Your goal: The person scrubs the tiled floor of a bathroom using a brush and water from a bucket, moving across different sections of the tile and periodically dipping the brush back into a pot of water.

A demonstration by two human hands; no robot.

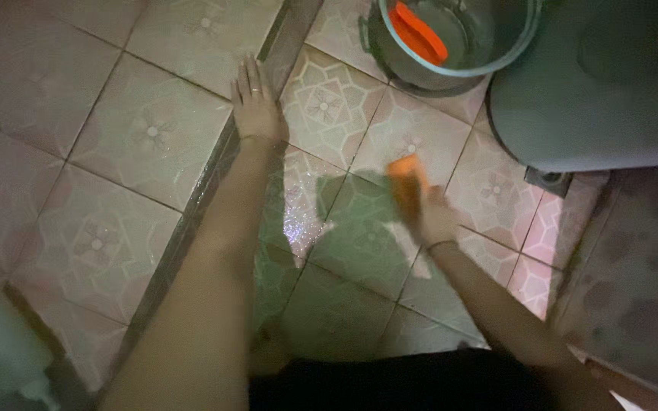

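My left hand lies flat, fingers together and stretched out, on the raised tiled step at its edge. My right hand grips an orange scrubbing brush and presses it against the wet patterned floor tiles. The brush is blurred. The tiles between my arms glisten with water.
A grey bucket with water and an orange scoop stands at the top. A large dark rounded container fills the upper right, with a floor drain under its edge. A pale bottle sits at the lower left.
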